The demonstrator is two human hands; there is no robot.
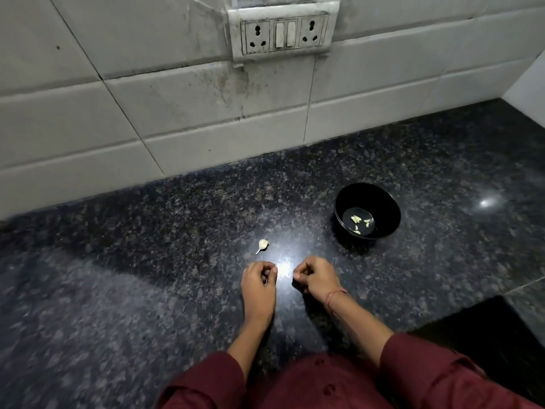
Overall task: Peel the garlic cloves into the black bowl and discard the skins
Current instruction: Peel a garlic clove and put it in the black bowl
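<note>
Garlic piece [263, 245], a single pale one with a thin stalk, lies on the speckled dark granite counter [147, 261] just beyond the left hand [259, 280]. That hand and the right hand [316, 276] both curl their fingers inward, so I cannot tell whether either holds anything. One round black bowl [368, 196], right of both hands, contains perhaps five small pale peeled cloves [355, 219].

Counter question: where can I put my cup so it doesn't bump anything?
Bare room: the dark speckled stone counter left of the small white garlic piece, up to the white tiled wall, and the corner right of the round black bowl. Crowded: the middle, around the left hand, right hand, garlic and bowl.
</note>
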